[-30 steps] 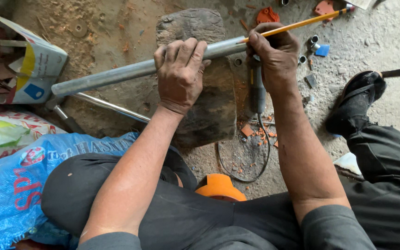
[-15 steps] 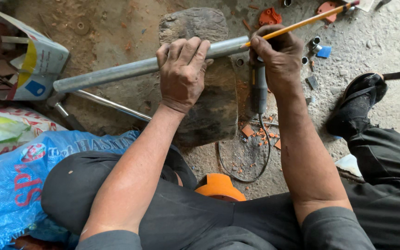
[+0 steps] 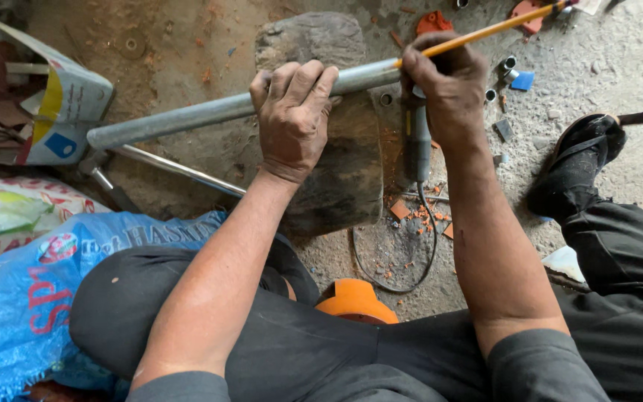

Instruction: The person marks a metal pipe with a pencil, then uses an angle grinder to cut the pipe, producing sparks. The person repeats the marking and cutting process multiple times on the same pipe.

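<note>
Marking step, by the look of it: L hand lies palm-down over the grey metal pipe, fingers curled over the far side, pinning it across the flat stone block. R hand is closed round a yellow pencil w/ its shaft running up-right; the tip sits at the pipe just beside the R fingers, though the tip itself is hidden behind the hand, so contact is prob. but not certain. Pipe runs from the printed carton at left, over the block, to the R hand. An angle grinder lies on the ground just below the R hand, cord looping toward an orange object near the lap. Next move calls for the pipe held dead still w/ no roll under the L palm, and the pencil kept square to it.
</note>
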